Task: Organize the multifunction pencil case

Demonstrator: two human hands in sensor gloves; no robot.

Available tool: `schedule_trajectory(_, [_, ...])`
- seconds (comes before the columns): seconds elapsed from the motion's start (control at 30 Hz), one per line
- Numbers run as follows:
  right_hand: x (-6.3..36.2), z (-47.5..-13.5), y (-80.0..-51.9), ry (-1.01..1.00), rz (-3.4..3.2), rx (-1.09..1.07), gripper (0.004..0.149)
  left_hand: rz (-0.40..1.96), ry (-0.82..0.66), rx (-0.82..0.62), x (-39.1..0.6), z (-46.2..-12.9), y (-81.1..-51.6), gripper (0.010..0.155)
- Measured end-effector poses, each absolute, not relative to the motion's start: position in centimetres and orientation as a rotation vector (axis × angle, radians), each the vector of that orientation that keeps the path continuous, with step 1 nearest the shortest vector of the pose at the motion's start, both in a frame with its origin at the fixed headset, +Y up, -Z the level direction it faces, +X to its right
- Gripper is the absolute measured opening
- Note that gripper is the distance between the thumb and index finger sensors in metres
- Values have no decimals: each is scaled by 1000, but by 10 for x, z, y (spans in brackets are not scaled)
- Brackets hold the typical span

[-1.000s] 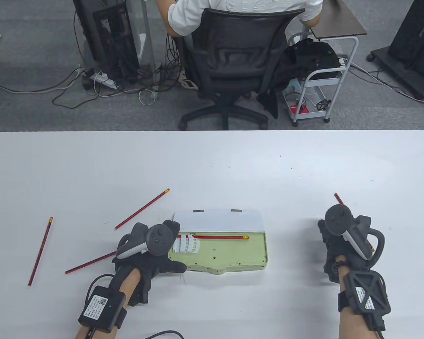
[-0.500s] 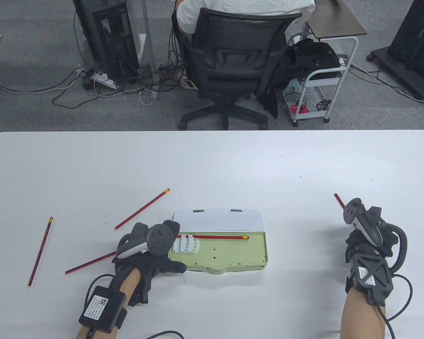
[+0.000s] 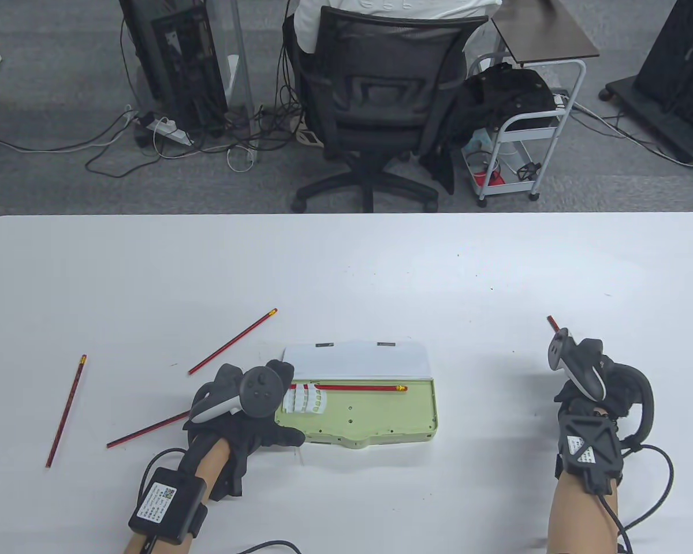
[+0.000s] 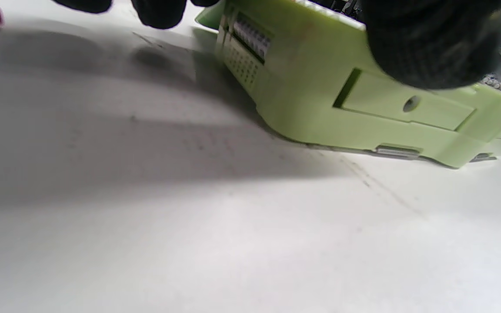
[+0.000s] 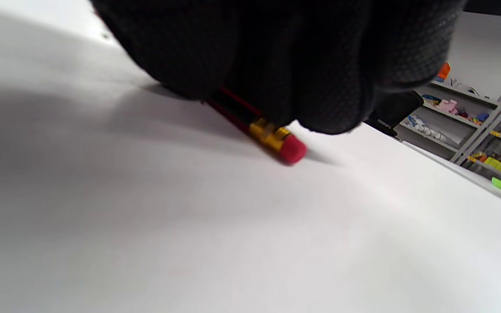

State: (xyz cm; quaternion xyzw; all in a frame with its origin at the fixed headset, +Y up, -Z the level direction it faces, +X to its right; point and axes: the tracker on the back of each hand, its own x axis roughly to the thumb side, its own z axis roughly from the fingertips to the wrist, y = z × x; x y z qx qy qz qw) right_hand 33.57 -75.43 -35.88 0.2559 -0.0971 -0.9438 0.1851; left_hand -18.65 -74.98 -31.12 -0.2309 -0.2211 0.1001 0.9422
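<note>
The light green pencil case [image 3: 375,412] lies open at the table's front middle, its white lid [image 3: 358,360] folded back. One red pencil [image 3: 358,388] lies in it along the far wall. My left hand [image 3: 286,404] grips the case's left end, thumb [image 4: 429,43] on the front wall and fingers [image 4: 159,11] beyond the far side. My right hand [image 3: 583,386] is at the right, fingers [image 5: 276,65] curled around a red pencil [image 5: 272,137] low on the table. Its eraser end sticks out below the fingers. Its other end [image 3: 552,323] shows beyond the tracker.
Three loose red pencils lie left of the case: one [image 3: 233,341] angled behind my left hand, one [image 3: 144,430] partly under it, one [image 3: 66,410] far left. An office chair [image 3: 375,104] and a cart [image 3: 525,133] stand beyond the table's far edge.
My right hand has shifted right, rolled over and closed its fingers around the red pencil. My left hand and the case have not moved.
</note>
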Motion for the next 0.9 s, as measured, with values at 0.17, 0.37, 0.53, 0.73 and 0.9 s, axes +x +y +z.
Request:
schedule_trajectory(0.17, [334,-357,-750,-337,-2656,701,43,206,-451,-474,-187,-311,-750,115])
schedule_trajectory(0.37, [330,-356,-749,-378,-2642,674,44,204,-451,-474,-187,-311,-750,115])
schedule_trajectory(0.53, [317,-359,-735,-343,-2728,656,42,207,-454,-473,-187,-311,-750,115])
schedule_trajectory(0.73, [285,-355,-699,-163,-2922,554,42,209,-455,-472,-187,-311,-750,115])
schedule_trajectory(0.9, [246,-346,-674,-30,-3049,408,43,202,-454,-473,-186,-311,-750,115])
